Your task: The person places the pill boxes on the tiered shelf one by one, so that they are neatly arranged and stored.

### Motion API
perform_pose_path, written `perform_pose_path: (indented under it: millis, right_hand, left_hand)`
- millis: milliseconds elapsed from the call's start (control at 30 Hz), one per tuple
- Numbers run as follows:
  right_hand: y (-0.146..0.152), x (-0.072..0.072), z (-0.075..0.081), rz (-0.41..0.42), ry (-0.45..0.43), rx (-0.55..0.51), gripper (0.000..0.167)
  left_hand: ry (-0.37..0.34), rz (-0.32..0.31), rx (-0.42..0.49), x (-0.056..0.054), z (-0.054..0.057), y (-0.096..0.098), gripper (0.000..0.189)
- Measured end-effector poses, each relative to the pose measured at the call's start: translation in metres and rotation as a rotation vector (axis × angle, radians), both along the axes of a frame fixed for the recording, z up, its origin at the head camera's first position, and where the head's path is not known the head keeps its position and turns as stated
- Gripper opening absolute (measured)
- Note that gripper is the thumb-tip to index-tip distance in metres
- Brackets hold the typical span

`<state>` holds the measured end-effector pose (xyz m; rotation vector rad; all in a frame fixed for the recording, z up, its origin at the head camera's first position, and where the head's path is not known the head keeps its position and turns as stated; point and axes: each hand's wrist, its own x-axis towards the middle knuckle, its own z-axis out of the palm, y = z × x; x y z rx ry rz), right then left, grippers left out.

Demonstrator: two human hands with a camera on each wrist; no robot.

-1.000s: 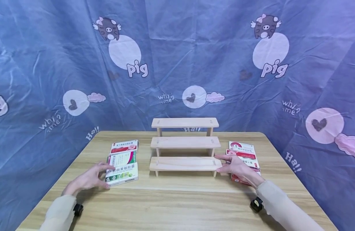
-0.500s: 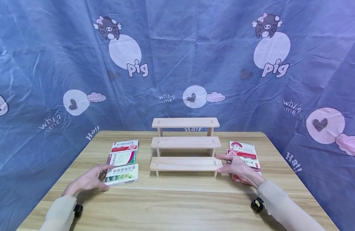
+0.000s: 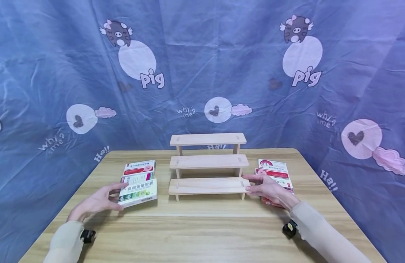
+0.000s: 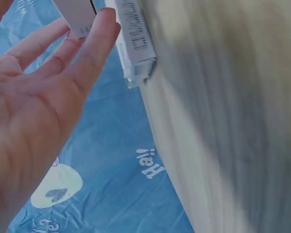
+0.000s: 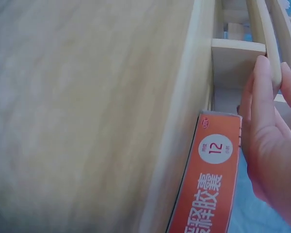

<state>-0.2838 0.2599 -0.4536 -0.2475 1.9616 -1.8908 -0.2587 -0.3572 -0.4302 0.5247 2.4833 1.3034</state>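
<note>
Left hand [image 3: 98, 200]: grip narrow, holding the green-and-white box [image 3: 138, 193] at its left end, fingers at the far corner and thumb at the near corner.
Green-and-white box: left of the stand, printed face up, set at a slant with its right end farther from the person; overlaps the pink-and-green box [image 3: 136, 178] in the head view; contact between the two cannot be told.
Boxes at left: the pink-and-green box lies flat, partly covered from sight; a red-and-white box [image 3: 140, 168] lies just beyond it.
Right hand [image 3: 269, 190]: grip narrow, pinching the right end of the lowest step [image 3: 209, 186], fingers and thumb on opposite sides of the board.
Wooden stand [image 3: 209, 160]: upright, three steps rising toward the back.
Boxes at right: a white box with red rings [image 3: 273, 165] lies farthest back, another red-and-white carton [image 3: 275, 174] before it; an orange-red box [image 5: 211, 170] lies nearest, marked 12, partly hidden behind the right hand in the head view.
Counter [image 3: 202, 233]: pale wood grain, carrying stand and boxes.
Backdrop [image 3: 189, 54]: blue cloth, creased, printed with pigs, hearts and lettering.
Sleeves [image 3: 321, 226]: light-coloured, on both arms.
</note>
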Motion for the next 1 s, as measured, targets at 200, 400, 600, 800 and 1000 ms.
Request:
perform_pose_path:
  millis: [200, 400, 600, 800, 1000]
  right_hand:
    - [-0.003, -0.004, 0.000, 0.029, -0.057, -0.083, 0.063]
    - [-0.002, -0.005, 0.000, 0.032, -0.092, -0.131, 0.061]
    - [0.000, -0.004, -0.001, 0.051, -0.096, -0.160, 0.062]
    - [0.001, -0.005, -0.002, 0.053, -0.089, -0.153, 0.062]
    - [0.002, -0.004, 0.000, 0.055, -0.093, -0.151, 0.064]
  left_hand:
    - [0.019, 0.007, 0.073, -0.003, 0.003, -0.002, 0.092]
    - [0.043, 0.067, 0.044, -0.013, 0.003, 0.002, 0.092]
    - [0.022, 0.066, 0.084, -0.018, 0.004, 0.006, 0.091]
    - [0.043, 0.086, 0.085, -0.021, 0.004, 0.010, 0.089]
    - [0.069, 0.117, 0.088, -0.023, 0.004, 0.015, 0.089]
